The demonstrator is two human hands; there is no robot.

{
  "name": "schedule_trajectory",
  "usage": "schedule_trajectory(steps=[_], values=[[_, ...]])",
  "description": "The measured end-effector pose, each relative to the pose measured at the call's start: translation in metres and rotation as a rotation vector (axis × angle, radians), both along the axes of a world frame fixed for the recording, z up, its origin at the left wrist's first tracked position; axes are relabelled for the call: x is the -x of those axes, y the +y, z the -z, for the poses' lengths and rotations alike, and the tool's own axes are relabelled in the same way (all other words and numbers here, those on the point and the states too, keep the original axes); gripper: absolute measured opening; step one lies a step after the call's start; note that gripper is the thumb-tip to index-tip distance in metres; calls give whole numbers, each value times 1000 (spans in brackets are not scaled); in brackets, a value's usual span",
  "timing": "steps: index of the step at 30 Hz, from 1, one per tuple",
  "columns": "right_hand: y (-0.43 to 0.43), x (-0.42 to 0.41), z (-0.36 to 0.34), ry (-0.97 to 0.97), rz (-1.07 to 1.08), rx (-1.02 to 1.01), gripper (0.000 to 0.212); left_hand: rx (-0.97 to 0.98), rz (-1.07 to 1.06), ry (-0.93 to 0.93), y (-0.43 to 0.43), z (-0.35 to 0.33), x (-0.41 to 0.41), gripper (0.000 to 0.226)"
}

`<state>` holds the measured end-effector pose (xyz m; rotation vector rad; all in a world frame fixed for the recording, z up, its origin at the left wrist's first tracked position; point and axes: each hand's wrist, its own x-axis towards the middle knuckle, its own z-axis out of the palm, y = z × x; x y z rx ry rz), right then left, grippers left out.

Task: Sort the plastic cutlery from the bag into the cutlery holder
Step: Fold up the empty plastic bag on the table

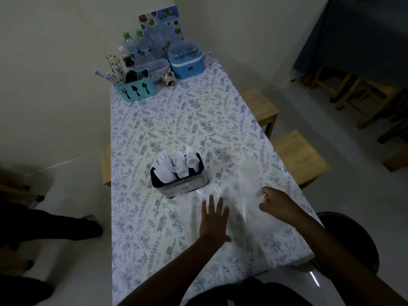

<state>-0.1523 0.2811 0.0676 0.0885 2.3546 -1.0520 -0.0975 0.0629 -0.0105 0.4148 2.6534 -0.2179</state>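
a floral tablecloth (176, 120) covered the long table. at its far end stood a teal caddy (136, 90) printed with black fork, spade and spoon shapes, with patterned sticks (112, 69) leaning out of it. near it were two green-capped water bottles (136, 48), a clear lidded box (157, 67), a blue container (187, 62) with a domed clear lid, a small painted cup (169, 77) and an upright menu card (161, 23). wooden stools (298, 155) sat along the table's right side. someone's dark-trousered legs (44, 226) were at the left.

Glossy clear plastic bag (234, 191), white plastic cutlery (176, 164)
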Motion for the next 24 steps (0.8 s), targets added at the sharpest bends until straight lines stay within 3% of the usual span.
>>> schedule_trajectory(steps=[6,9,12,14,15,17,18,20,24], values=[[-38,-12,-44,-110,-126,139,38,-246,-141,-206,-5,-6,-6,98],[-60,-24,-51,-139,-238,134,47,-378,-144,-297,-6,3,-3,78],[-77,-34,-44,-121,-337,47,63,-893,-553,-337,-3,-12,1,37],[-84,-39,-37,-91,-401,4,63,-1177,-877,-469,-6,-32,9,18],[-87,-42,-32,-82,-427,-11,62,-1305,-1030,-563,-10,-36,13,22],[-91,-45,-23,-65,-479,-68,63,-1478,-1275,-637,-22,-39,20,53],[-94,-47,-17,-54,-500,-106,66,-1540,-1308,-644,-28,-36,23,67],[-98,-50,-4,-37,-537,-180,75,-1593,-1298,-604,-39,-32,24,73],[-102,-53,19,-97,-554,-108,88,-1535,-1070,-558,-50,-38,19,44]])
